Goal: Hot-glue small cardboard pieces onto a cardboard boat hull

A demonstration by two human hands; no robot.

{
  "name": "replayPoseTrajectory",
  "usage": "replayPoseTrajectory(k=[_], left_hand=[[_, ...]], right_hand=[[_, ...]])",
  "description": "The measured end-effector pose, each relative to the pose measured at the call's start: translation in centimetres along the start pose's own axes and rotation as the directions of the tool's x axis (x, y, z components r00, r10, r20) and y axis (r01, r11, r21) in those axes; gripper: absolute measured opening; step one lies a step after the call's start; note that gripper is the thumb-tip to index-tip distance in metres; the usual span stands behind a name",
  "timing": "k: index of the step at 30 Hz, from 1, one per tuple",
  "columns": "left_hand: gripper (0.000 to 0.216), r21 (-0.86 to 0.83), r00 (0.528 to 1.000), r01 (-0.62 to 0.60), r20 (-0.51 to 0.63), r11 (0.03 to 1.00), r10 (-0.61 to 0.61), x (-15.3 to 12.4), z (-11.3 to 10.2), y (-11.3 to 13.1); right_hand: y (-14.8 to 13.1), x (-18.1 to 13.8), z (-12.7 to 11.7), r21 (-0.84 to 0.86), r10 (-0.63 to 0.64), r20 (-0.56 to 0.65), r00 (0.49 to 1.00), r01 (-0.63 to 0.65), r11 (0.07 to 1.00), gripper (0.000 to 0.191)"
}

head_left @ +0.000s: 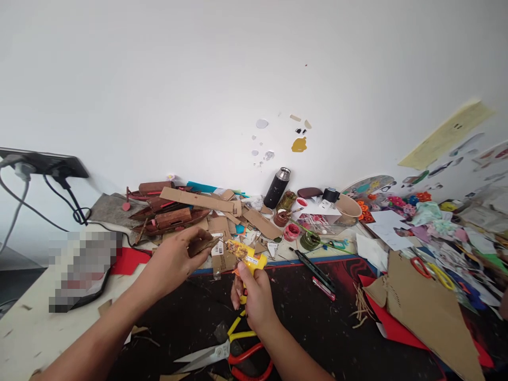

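Observation:
My right hand (257, 299) is wrapped around the handle of a yellow hot glue gun (254, 258), whose nozzle points left. Pinched in the fingers of my left hand (177, 262) is a small, thin brown piece (207, 245), partly hidden; I cannot tell whether it is cardboard or wood. The nozzle is close to this piece, but contact cannot be made out. Beyond my left hand lie dark brown model boats (170, 219) and cardboard strips (198, 201). Below my right hand, large scissors (216, 353) with red and yellow handles rest on the dark mat (305, 328).
Paint jars (291, 232) and a black thermos (277, 189) stand near the wall. A green pen (315, 270) lies on the mat. Cardboard sheets (428, 312), more scissors (436, 272) and paper scraps crowd the right. A power strip (47, 163) with cables is at left.

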State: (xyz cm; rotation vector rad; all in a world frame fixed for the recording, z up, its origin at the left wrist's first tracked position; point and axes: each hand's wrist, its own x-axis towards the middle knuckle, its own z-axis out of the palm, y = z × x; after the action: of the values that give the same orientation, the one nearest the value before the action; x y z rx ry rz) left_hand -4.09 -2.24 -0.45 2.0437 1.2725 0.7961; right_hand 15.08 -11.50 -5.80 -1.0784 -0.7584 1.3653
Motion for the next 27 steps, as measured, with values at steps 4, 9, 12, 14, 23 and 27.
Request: replayPoseTrajectory(k=[4, 9, 12, 14, 23, 27], left_hand=[[0.029, -0.018, 1.000, -0.007, -0.009, 1.000, 0.007, 0.01, 0.05, 0.08], [0.029, 0.012, 1.000, -0.022, -0.006, 1.000, 0.022, -0.06, 0.19, 0.14], [0.029, 0.012, 1.000, -0.018, 0.004, 1.000, 0.018, -0.07, 0.23, 0.16], [0.029, 0.012, 1.000, -0.023, 0.007, 1.000, 0.023, -0.08, 0.23, 0.18], [0.028, -0.006, 1.000, -0.016, -0.003, 1.000, 0.016, -0.25, 0.19, 0.05], [0.030, -0.018, 1.000, -0.012, 0.002, 1.000, 0.012, -0.25, 0.17, 0.21]], right_hand=[[-0.01, -0.07, -0.09, 0.026, -0.011, 0.006, 1.000, 0.011, 1.000, 0.075], [0.11, -0.34, 0.17, 0.005, -0.004, 0.036, 0.999, 0.004, 1.000, 0.074], [0.29, -0.43, 0.34, -0.013, 0.019, 0.045, 0.999, -0.018, 1.000, 0.075], [0.35, -0.46, 0.41, -0.016, 0.022, 0.045, 0.999, -0.022, 1.000, 0.075], [0.37, -0.39, 0.17, -0.003, 0.032, 0.014, 0.999, -0.032, 0.999, 0.076], [0.45, -0.32, 0.08, 0.005, 0.032, -0.010, 0.999, -0.032, 0.999, 0.075]])
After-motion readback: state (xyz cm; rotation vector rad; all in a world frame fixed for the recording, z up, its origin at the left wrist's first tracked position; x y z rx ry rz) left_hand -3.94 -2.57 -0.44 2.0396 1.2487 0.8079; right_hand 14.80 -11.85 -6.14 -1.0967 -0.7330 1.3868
